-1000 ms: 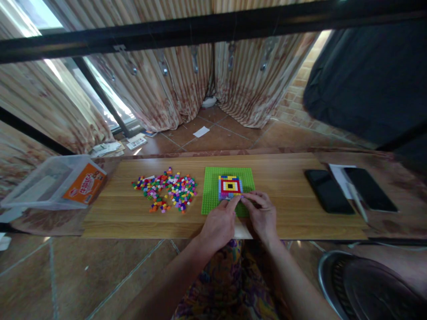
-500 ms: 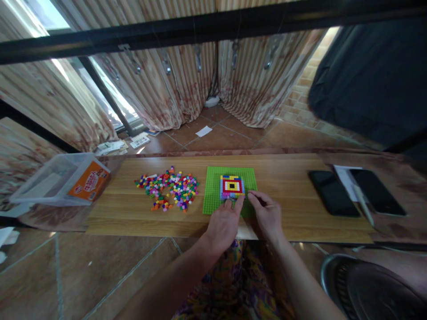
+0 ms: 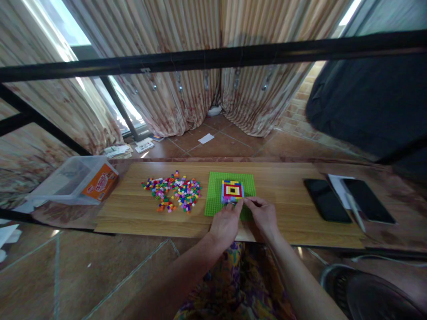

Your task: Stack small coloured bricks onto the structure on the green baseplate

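Left hand (image 3: 224, 226) outstretched, right hand (image 3: 263, 216) with fingertips together, whether either is pinching I can't tell; both at the near edge of a brick mosaic (image 3: 232, 190), black centre ringed yellow, white, red, on a green baseplate (image 3: 213, 193). Farther left, a clear plastic box (image 3: 78, 180), contents unclear.

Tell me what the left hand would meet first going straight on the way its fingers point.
Left hand: most likely the near edge of the square brick mosaic on the green studded baseplate; depth leaves contact unclear.
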Demonstrator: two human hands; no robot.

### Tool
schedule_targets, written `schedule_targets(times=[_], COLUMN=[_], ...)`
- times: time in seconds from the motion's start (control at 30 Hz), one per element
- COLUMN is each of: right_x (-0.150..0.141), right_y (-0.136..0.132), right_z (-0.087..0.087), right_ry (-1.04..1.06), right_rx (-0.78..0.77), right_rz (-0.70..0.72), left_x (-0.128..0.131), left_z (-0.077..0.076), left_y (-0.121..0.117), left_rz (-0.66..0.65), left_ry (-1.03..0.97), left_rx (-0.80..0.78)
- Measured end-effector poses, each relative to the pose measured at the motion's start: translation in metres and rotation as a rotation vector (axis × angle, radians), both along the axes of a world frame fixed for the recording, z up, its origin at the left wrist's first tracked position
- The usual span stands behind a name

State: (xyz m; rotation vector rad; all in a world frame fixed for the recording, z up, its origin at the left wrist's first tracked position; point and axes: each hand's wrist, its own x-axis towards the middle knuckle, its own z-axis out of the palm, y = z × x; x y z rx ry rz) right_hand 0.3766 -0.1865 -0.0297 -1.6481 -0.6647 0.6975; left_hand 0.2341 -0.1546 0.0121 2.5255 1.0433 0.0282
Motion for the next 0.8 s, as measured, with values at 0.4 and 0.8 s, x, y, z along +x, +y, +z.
schedule_targets(times=[0.4,0.8], right_x=[-0.033,-0.085], right_y=[-0.04,-0.037], right_z=[0.018,0.023], right_ry=[-0.042,-0.03], right_rx=[0.088,0.114], right_rz=[-0.058,0.247], left_x=[-0.043,-0.054], left_z=[-0.017,-0.006], left_y=[-0.014,-0.019], left_rz=[0.727,0.694], left_ry=[-1.124,-1.255], left_rx=[-1.095,-1.018])
